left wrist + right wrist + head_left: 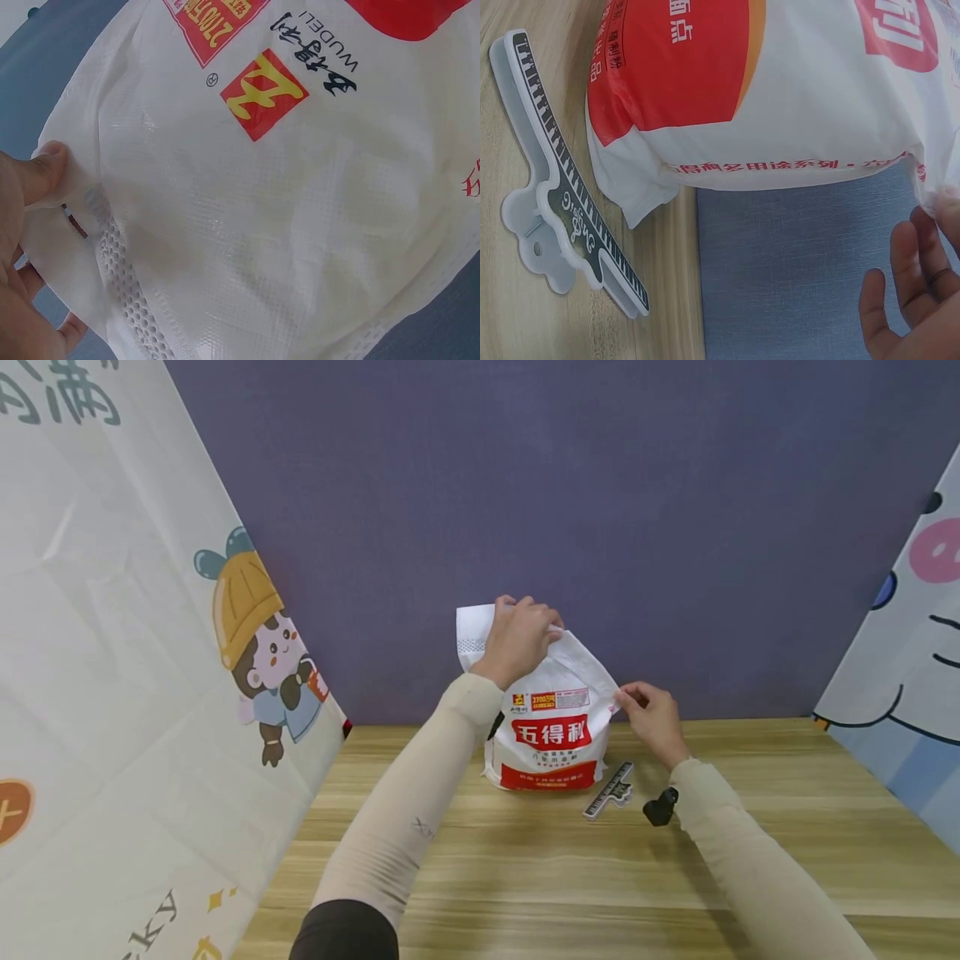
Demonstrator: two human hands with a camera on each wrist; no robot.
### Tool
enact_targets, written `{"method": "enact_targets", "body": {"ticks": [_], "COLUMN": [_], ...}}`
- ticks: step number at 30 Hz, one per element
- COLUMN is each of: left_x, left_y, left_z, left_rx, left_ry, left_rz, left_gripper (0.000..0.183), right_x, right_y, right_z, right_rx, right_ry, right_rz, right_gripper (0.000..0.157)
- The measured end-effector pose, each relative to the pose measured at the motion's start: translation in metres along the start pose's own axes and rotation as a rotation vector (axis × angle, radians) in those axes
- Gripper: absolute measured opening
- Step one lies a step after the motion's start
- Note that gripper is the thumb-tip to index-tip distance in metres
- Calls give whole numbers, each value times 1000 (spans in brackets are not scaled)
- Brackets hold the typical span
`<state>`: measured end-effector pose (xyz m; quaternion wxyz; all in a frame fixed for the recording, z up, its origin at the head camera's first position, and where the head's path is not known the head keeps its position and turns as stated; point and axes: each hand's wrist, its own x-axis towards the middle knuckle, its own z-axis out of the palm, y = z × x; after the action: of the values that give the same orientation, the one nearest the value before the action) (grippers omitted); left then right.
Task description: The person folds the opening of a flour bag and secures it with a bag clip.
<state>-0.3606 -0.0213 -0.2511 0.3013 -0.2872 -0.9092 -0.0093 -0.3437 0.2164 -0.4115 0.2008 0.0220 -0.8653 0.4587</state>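
Seemingly to keep its top taut, the left hand (521, 639) pinches the upper edge and the right hand (654, 720) a corner of the white bag (553, 739) standing on the table (540, 877) between and below them.

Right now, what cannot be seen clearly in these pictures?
Head view: back of the bag, hidden by its front.
Left wrist view: part of the left hand, beyond the left edge.
Right wrist view: part of the right hand, beyond the right edge.
Head view: lettering on the clip, too small.
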Motion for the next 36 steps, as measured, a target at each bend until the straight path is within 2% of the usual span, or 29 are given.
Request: {"method": "enact_targets", "body": {"ticks": [25, 36], "left_x": [-2, -3], "left_y": [-2, -1], "left_z": [3, 2], "left_rx": [-12, -25], "left_ry": [16, 5], "left_rz": [2, -8], "left_gripper": [21, 21], "right_x": [-2, -7], "right_y": [4, 14], "right_z": [3, 3], "right_rx": [3, 28], "right_ry": [-1, 29], "right_rz": [24, -23], "right_gripper": [29, 34]}}
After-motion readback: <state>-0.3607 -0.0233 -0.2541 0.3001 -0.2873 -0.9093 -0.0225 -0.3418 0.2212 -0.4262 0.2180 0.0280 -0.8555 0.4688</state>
